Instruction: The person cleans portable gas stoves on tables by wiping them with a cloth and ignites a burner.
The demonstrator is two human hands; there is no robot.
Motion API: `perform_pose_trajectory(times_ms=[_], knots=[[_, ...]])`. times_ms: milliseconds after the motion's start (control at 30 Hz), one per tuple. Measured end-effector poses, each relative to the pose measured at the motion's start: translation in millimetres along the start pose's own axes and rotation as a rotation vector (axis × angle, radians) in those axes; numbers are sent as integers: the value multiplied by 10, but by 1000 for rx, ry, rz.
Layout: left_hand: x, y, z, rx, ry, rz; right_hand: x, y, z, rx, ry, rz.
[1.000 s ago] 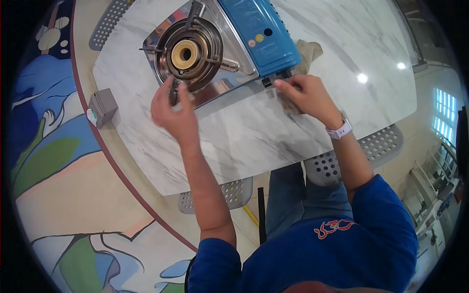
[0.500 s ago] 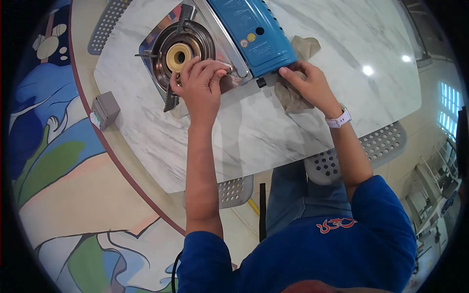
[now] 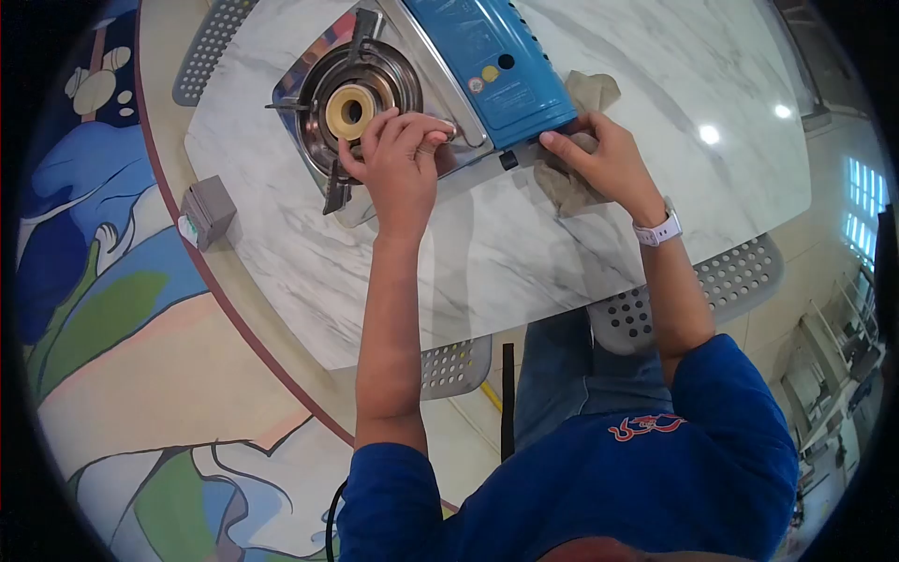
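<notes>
A portable gas stove (image 3: 520, 117) with a blue cover stands on the marble-patterned table. Its round metal burner pan (image 3: 409, 80) has dark pot supports and a pale yellow burner head (image 3: 337, 117) in the middle. Over the near side of the pan, my left hand (image 3: 401, 173) has its fingers bent, thumb and index finger close together by the pan's right edge; what they pinch is hidden. My right hand (image 3: 609, 164) grips the near right corner of the blue cover, thumb on top and fingers underneath. Beside that hand, partly beneath it, lies a crumpled brown cloth (image 3: 567, 192).
A small grey box (image 3: 211, 211) sits at the table's left edge. The black stove knob (image 3: 508, 160) faces me. Grey perforated chairs (image 3: 740, 276) stand around the table (image 3: 506, 253). A painted mural floor (image 3: 178, 365) spreads to the left.
The whole view has shifted slightly, so everything appears a little further right. Both hands keep nearly the same places on the stove.
</notes>
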State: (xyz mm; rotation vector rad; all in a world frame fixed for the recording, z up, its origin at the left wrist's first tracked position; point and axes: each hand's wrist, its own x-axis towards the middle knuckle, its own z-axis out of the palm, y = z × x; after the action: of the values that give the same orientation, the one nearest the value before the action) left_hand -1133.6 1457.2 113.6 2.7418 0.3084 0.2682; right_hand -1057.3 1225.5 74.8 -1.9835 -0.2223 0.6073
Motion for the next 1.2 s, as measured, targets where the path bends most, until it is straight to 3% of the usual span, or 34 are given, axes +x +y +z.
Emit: perform_pose_trajectory(times_ms=[200,300,333,400,500,533,600,700,767,967,1033,1100,1167,1200], knots=[[-18,-10,-10,-52,-56,-20,-27,19,25,-3,25,-34],[-148,61,-40,-138,105,-32,-169,-169,-207,-45,-214,110],[-217,72,-128,-89,94,-55,-225,-153,-279,-81,-276,24],[-369,-62,-190,-150,323,-138,-320,-108,-398,-155,-402,-148],[-699,-406,-266,-147,583,-404,-481,-412,-549,88,-620,1],[-807,-514,-266,-120,605,-490,-526,-526,-548,129,-547,-155],[-984,-705,-207,-70,642,-659,-558,-611,-520,366,-289,-119],[-1162,-925,3,13,611,-613,-366,-765,-370,886,32,-202],[-1169,-958,145,-48,582,-592,-119,-970,-198,768,322,-356],[-993,-896,365,-208,553,-620,572,-1503,168,618,495,-785],[-1008,-896,438,-227,561,-663,927,-1518,298,415,456,-909],[-1095,-925,571,-213,554,-687,1335,-1359,481,125,250,-755],[-1082,-913,586,-191,570,-688,1693,-1176,659,-471,121,-1000],[-1073,-916,595,-177,576,-687,1731,-1145,688,-571,146,-1013]])
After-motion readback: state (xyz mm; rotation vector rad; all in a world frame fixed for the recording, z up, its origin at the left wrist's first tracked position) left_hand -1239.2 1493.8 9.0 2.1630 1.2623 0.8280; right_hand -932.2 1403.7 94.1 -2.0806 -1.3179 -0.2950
